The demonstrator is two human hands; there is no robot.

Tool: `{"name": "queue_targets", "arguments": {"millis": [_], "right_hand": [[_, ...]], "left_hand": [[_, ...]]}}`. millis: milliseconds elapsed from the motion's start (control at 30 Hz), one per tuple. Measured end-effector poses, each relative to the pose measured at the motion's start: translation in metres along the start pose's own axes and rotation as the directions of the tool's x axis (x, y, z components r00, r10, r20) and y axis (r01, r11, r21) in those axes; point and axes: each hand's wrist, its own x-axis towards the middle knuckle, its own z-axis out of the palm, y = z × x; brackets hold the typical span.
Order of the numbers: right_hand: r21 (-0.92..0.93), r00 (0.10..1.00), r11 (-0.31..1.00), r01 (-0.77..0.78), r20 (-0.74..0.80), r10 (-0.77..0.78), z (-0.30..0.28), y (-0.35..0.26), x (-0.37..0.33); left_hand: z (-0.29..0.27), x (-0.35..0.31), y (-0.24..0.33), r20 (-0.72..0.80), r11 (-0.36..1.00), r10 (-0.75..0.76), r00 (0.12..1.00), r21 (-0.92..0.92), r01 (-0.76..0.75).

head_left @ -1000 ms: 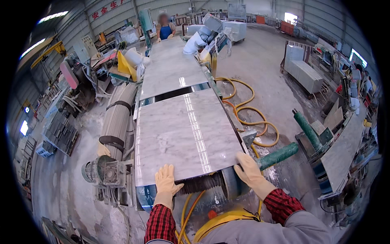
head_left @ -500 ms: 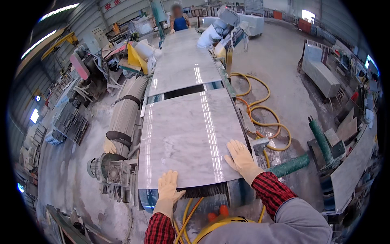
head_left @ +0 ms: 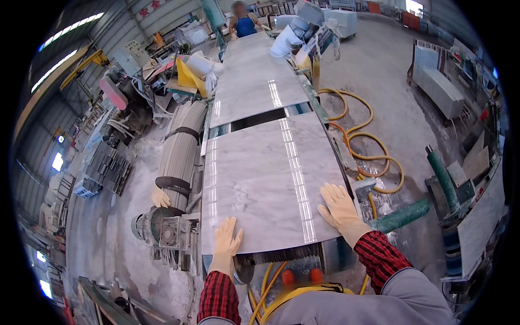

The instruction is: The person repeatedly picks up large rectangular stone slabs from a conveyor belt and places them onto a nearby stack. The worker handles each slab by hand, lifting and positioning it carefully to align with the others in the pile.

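A polished grey-white stone slab (head_left: 260, 179) lies flat on a roller conveyor right in front of me. My left hand (head_left: 226, 242), in a cream rubber glove, rests with fingers stretched on the slab's near left corner. Spread flat near its right edge is my right hand (head_left: 341, 210), gloved the same way. Neither hand grips anything. Beyond a dark gap lies a second slab (head_left: 249, 76) of similar stone. At its far end stands a person (head_left: 245, 24) in a blue apron, arms toward the slab.
Left of the conveyor are a motor (head_left: 162, 230), a long strapped bundle of strips (head_left: 181, 146) and a loose glove (head_left: 160, 196). A yellow hose (head_left: 387, 157) coils on the floor to the right, near a green cylinder (head_left: 403, 215). Stacked slabs (head_left: 436, 89) stand farther right.
My left hand has slid forward, so its thumb now lies on the slab rather than past its edge. The view has shifted slightly. The far person's arms have spread outward.
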Motion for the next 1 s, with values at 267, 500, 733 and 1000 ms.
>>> {"name": "queue_targets", "arguments": {"millis": [267,500,733,1000], "right_hand": [[0.045,0.996,0.997,0.060,-0.061,-0.058,-0.005,-0.006,0.004],[0.069,0.965,0.975,-0.212,0.171,0.198,0.002,-0.018,0.038],[-0.090,0.999,0.996,0.006,-0.052,-0.011,0.024,-0.002,0.034],[-0.088,0.998,0.995,-0.042,0.042,0.046,0.026,-0.001,0.031]], "left_hand": [[-0.023,0.007,0.011,-0.160,0.992,0.095,0.983,0.099,-0.080],[-0.024,0.011,0.001,-0.250,0.987,0.113,0.962,0.141,-0.079],[-0.018,0.007,0.001,-0.290,0.989,0.096,0.952,0.135,-0.059],[-0.026,0.004,0.003,-0.239,0.994,0.074,0.968,0.094,-0.053]]}}
